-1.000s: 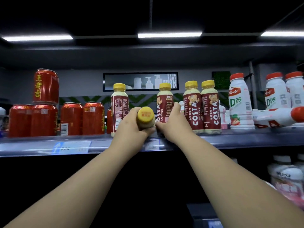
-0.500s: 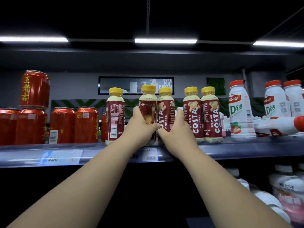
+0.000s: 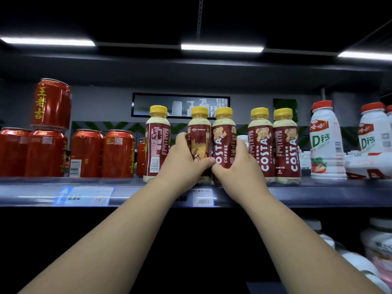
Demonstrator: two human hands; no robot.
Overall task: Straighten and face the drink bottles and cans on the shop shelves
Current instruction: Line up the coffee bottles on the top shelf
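Several yellow-capped Costa coffee bottles stand in a row on the shelf (image 3: 318,192). My left hand (image 3: 184,162) grips one upright bottle (image 3: 199,132) whose label is turned partly sideways. My right hand (image 3: 235,164) holds the neighbouring bottle (image 3: 223,134), which shows its Costa front. The two bottles touch. Another bottle (image 3: 157,141) to the left shows its back label with barcode. Two more (image 3: 260,141) (image 3: 285,143) on the right face forward.
Red cans (image 3: 87,153) stand at the left, one (image 3: 52,101) stacked on top. White red-capped milk bottles (image 3: 325,141) stand at the right; one (image 3: 369,162) lies on its side. Price tags (image 3: 202,197) line the shelf edge. More white bottles (image 3: 377,247) sit on the lower shelf.
The bottle in my left hand, earlier tipped with its cap toward me, now stands upright on the shelf against the bottle in my right hand.
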